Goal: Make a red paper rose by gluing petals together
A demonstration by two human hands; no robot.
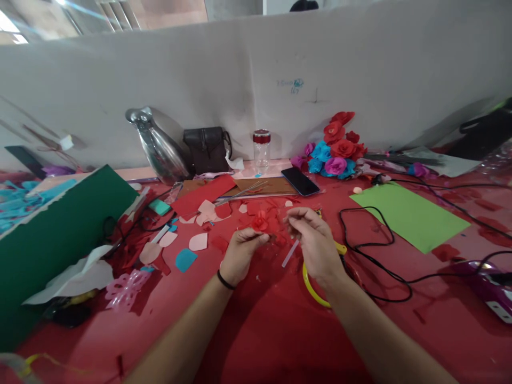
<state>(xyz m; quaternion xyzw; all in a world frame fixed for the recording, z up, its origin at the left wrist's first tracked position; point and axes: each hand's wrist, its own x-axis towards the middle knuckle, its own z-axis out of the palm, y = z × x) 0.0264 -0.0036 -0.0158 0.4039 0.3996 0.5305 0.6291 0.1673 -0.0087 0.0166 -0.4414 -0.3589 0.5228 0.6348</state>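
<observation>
My left hand [240, 253] is closed around a small red paper flower [260, 221], held up above the red table [256, 330]. My right hand [314, 240] is just to its right, fingers pinched together near the flower's petals; what they pinch is too small to name. A thin white stick [290, 253] slants down below the right hand's fingers. Under the right wrist lies a yellow ring-shaped thing [310, 285]. Red and pink cut paper petals [208, 210] lie scattered just beyond both hands.
A bunch of red, blue and purple paper flowers [334, 149] leans on the grey partition. A phone [300, 181], glass jar [261, 149], dark bag [207, 149], silver vase [160, 146], green sheet [408, 216], black cable [376, 261], purple glue gun [488, 282] and dark green sheet [56, 240] surround the hands.
</observation>
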